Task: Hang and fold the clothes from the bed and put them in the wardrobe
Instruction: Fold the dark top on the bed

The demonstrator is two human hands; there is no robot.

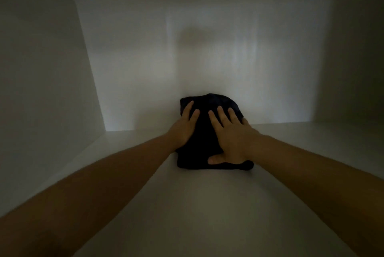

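From here I see a dark folded garment (209, 101) lying on the pale shelf (203, 211) inside the wardrobe (41, 73), close to the back wall (207, 44) at twelve o'clock. My left hand (184, 126) rests on the garment's nine o'clock edge, fingers straight and relaxed, grasping nothing. My right hand (230, 134) lies flat across its three o'clock half, fingers spread and thumb stretched toward six o'clock, pressing rather than gripping. The light is dim, so I cannot tell the fabric's colour or what kind of garment it is.
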